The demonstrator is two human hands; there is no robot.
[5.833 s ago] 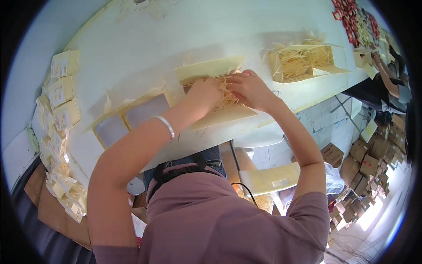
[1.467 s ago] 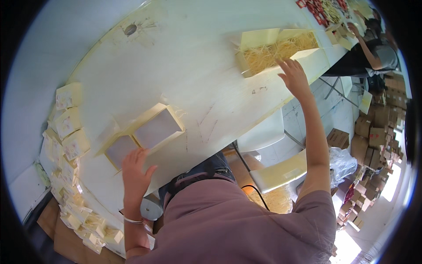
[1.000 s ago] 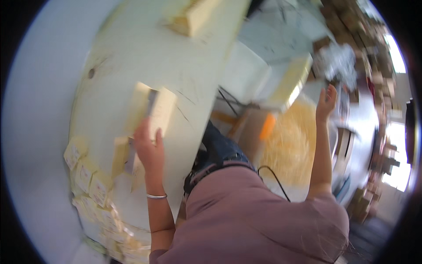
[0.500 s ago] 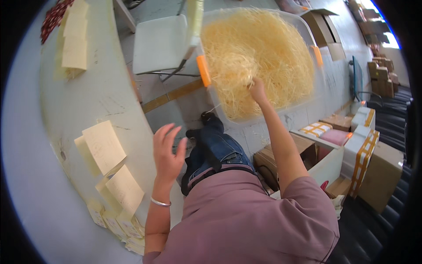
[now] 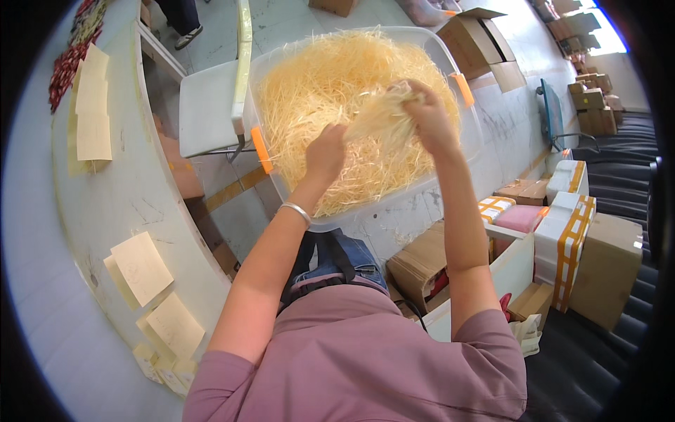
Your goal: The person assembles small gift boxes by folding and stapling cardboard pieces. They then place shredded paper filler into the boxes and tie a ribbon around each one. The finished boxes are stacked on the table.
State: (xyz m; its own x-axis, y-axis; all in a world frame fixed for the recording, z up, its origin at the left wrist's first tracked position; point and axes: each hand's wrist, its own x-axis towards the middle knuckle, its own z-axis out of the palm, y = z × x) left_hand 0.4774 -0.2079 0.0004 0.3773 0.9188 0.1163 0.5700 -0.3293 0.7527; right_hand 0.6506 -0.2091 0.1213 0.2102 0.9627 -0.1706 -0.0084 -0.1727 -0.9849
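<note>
A large clear plastic tub (image 5: 470,137) with orange handles is heaped with pale yellow shredded packing filler (image 5: 309,77). Above it, my right hand (image 5: 430,121) grips a loose bunch of filler (image 5: 380,125), with strands fanning out to the left. My left hand (image 5: 326,152) is closed at the near end of that bunch, over the tub's left half. Its fingertips meet the strands, and it seems to pinch some of them. A silver bangle (image 5: 298,212) circles my left wrist.
A long white table (image 5: 151,190) with cream paper bags (image 5: 140,267) runs along the left. Beside the tub stands a white chair (image 5: 207,105). Cardboard boxes (image 5: 418,260) and taped white foam boxes (image 5: 555,232) crowd the right. An open carton (image 5: 471,46) sits behind the tub.
My left hand has moved from beside the table to over the tub and closed at the strands. My right hand has lifted a bunch of filler out of the heap.
</note>
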